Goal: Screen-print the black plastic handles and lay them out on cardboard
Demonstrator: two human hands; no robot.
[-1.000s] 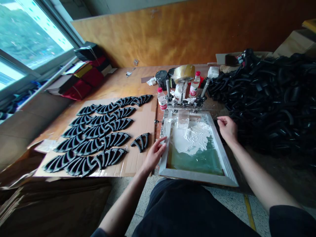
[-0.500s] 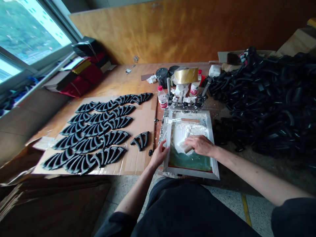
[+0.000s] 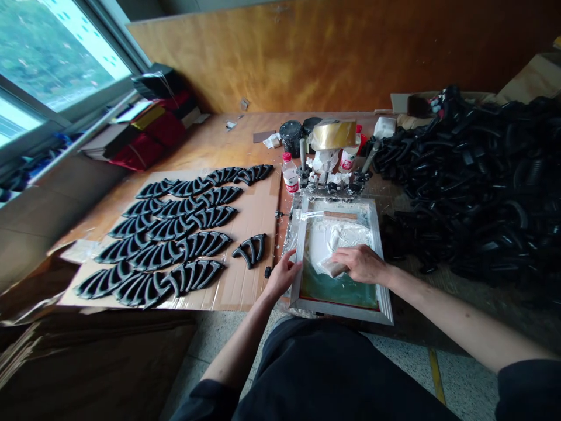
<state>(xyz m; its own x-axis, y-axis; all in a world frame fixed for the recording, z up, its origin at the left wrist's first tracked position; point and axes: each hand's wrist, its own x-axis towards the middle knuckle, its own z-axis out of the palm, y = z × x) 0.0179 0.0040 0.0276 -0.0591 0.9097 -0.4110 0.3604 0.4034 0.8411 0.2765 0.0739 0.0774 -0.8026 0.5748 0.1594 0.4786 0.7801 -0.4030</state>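
Note:
My left hand [image 3: 283, 276] grips the left rail of an aluminium screen-printing frame [image 3: 339, 311], which lies on the bench. My right hand [image 3: 362, 264] is over the mesh, shut on a small pale scraper [image 3: 333, 269] pressed into thick white ink [image 3: 339, 238]. Green mesh [image 3: 337, 290] shows below the ink. Left of the frame, rows of black plastic arched parts [image 3: 166, 242] lie on a cardboard sheet [image 3: 245, 289]. One separate part [image 3: 249, 250] is nearest my left hand.
Hinge clamps [image 3: 331, 184] hold the frame's far edge. Behind them stand a tape roll [image 3: 333, 134], dark ink tins [image 3: 290, 137] and a plastic bottle [image 3: 290, 174]. A large heap of black parts [image 3: 464, 175] fills the right side. Flattened cardboard [image 3: 87, 362] lies at lower left.
My right hand has moved from beside the frame onto the screen and now holds the scraper in the ink. The frame has swung down flatter. My left hand stays at the left rail.

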